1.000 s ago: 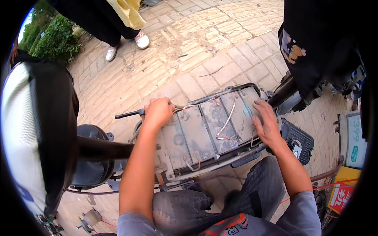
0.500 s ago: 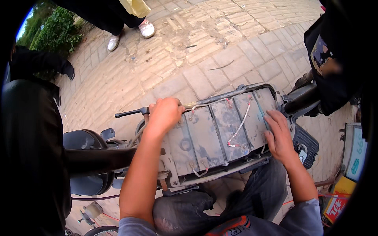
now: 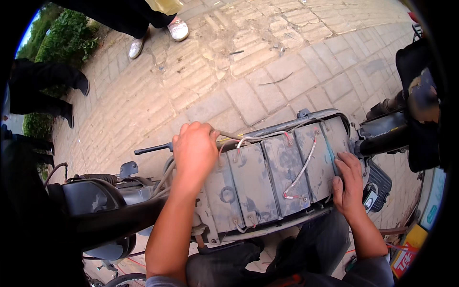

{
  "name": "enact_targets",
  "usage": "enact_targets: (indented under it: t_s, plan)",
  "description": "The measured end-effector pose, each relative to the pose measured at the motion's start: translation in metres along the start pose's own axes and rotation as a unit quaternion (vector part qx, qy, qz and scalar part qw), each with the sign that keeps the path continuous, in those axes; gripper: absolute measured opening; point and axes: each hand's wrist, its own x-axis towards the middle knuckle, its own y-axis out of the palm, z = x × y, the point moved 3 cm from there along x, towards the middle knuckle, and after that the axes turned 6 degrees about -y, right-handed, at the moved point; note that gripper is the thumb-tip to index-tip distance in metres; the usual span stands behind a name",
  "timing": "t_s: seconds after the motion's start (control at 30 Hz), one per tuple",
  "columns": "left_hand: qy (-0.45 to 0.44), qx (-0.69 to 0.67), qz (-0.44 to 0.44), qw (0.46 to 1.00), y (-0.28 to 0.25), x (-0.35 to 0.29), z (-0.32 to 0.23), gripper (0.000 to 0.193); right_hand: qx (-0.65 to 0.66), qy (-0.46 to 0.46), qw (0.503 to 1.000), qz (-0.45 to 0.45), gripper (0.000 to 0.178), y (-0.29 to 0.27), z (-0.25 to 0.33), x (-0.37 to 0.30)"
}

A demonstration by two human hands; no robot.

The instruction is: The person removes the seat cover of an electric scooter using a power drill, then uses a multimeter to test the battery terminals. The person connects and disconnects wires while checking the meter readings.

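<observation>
A row of dusty grey batteries sits in the open frame of an electric scooter in front of me. Short wires link their terminals; a white wire with red ends crosses the batteries on the right. My left hand is closed over the far left corner of the row, fingers curled down. Grey cables come out beside its fingertips, but what lies inside its grip is hidden. My right hand rests on the rightmost battery, holding nothing, with thumb and fingers apart.
A black lever juts out left of the frame. A dark scooter seat is at the left. Bystanders' legs and pale shoes stand on the paving. A dark ribbed footboard lies to the right, near a yellow-red box.
The view has shifted, and the batteries appear slightly lower and farther right. More of the cables beside my left hand now shows. Both hands stay at opposite ends of the row.
</observation>
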Motion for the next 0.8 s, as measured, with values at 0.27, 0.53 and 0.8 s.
enact_targets:
  t_s: [0.27, 0.53, 0.8]
  plan:
    - [-0.029, -0.07, -0.091, 0.993, -0.019, 0.0, 0.0, 0.015, -0.003, -0.002, 1.0, 0.019, 0.034, 0.004, -0.003, 0.004]
    - [0.012, -0.156, -0.08, 0.984, -0.058, -0.037, -0.022, 0.01, -0.017, -0.004, 1.0, 0.007, 0.036, 0.004, -0.002, 0.001]
    - [0.15, -0.088, 0.036, 0.984, -0.052, -0.139, -0.046, 0.018, -0.012, -0.029, 0.997, -0.073, 0.034, -0.002, 0.005, -0.006]
